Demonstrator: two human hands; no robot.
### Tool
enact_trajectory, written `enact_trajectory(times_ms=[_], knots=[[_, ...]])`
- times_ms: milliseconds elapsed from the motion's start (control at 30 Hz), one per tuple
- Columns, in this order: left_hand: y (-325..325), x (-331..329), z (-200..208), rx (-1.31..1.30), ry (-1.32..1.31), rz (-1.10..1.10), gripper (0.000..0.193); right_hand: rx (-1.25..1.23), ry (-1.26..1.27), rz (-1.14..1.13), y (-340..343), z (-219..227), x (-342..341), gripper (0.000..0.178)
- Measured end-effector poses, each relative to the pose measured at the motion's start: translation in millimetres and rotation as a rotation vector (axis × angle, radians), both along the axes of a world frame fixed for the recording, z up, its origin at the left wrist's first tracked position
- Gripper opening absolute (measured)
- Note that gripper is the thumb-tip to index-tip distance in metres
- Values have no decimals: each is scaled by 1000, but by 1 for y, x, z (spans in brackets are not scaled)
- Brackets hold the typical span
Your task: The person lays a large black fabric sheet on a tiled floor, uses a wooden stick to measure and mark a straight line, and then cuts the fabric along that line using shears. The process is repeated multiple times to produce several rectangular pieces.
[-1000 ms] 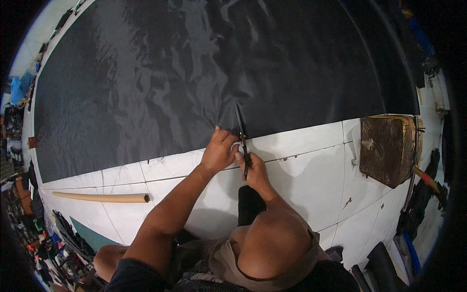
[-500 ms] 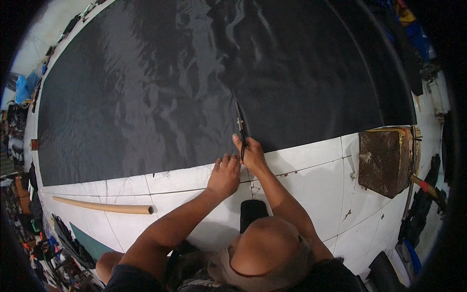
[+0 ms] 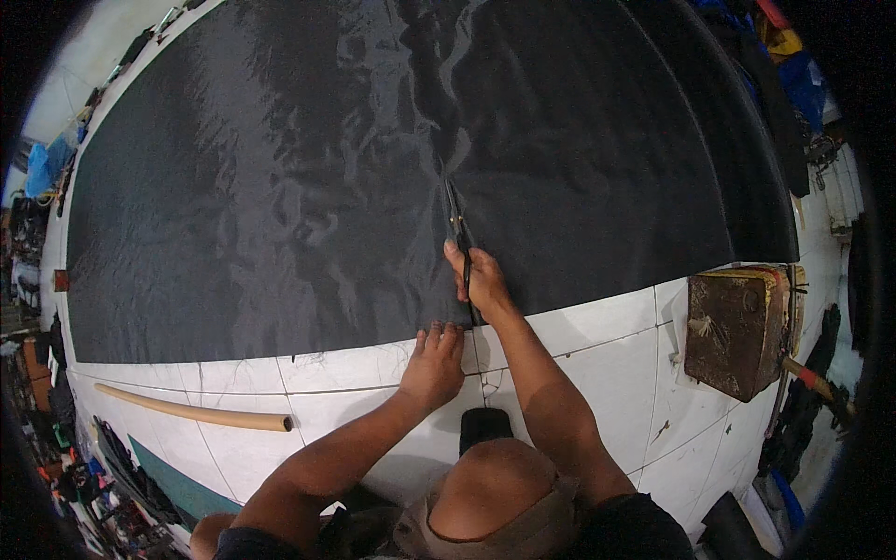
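Note:
A broad sheet of shiny black cloth (image 3: pixel 252 233) is spread over the tiled floor, with wrinkles around its middle. My right hand (image 3: pixel 483 278) is closed around the dark handles of a pair of scissors (image 3: pixel 456 220), whose blades point away from me into the cloth. From the near edge a cut runs up to the scissors, partly hidden by my hand. My left hand (image 3: pixel 433 364) rests palm down at the near edge, left of the cut, with its fingertips lying flat on the cloth.
White floor tiles (image 3: pixel 597 411) lie between me and the cloth. A tan tube (image 3: pixel 196 406) is at the left. At the right stands a worn brown block-like object (image 3: pixel 733 327), beside a hammer-like tool (image 3: pixel 807 375). Assorted clutter lines both sides.
My right hand and the scissors have moved slightly farther from the cloth's near edge, and more of the cut shows behind them. My left hand stays by the edge.

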State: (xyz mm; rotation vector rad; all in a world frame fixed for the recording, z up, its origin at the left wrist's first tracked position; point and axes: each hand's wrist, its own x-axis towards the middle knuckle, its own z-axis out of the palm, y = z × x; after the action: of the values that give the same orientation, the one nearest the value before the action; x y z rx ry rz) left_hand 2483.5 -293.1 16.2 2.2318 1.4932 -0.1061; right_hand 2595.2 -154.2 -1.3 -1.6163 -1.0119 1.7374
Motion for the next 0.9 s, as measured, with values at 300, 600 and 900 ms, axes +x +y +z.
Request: enact_trajectory(times_ms=[300,600,900], knots=[[1,-6,-2,-24,-60,4,59,33,0,-25,18,-18,-9,46],[1,-4,-3,-60,-49,8,63,42,3,-28,117,-7,-35,51],[6,-9,5,-140,-98,22,61,84,-20,-62,163,-16,-56,49]])
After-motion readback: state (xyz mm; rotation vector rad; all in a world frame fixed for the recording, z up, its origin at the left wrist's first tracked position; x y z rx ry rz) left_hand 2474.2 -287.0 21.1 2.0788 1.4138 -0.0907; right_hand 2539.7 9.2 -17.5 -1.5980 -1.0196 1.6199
